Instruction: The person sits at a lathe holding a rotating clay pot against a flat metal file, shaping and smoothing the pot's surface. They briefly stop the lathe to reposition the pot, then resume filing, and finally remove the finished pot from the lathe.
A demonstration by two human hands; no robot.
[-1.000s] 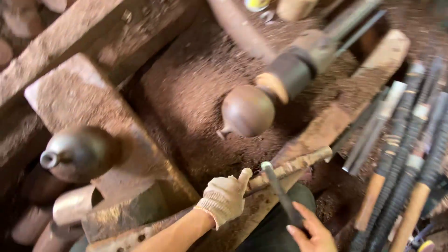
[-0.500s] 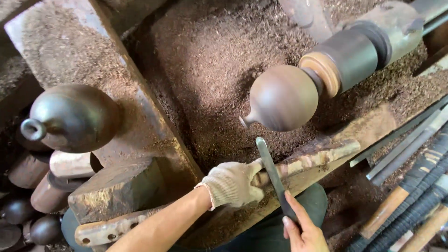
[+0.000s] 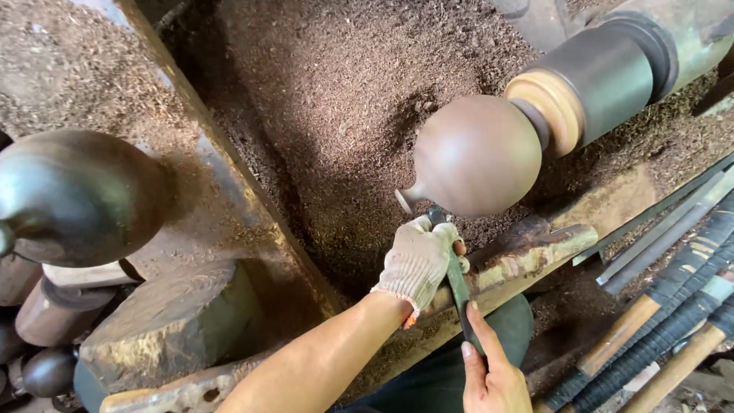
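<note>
Gloved left hand (image 3: 417, 261) pins chisel (image 3: 457, 277) on tool rest (image 3: 527, 256) for steady support w/ tip under round wooden vase (image 3: 475, 155) just above, bare right hand (image 3: 493, 375) grips handle end.

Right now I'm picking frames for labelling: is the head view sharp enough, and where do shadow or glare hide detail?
Head view: mostly sharp; the gloved left hand, the chisel and the right hand read clearly. The round wooden workpiece looks smooth and grainless, possibly motion blur. Deep shadow fills the sawdust trough beneath it. Soft highlights sit on the dark vase at left; no harsh glare.
</note>
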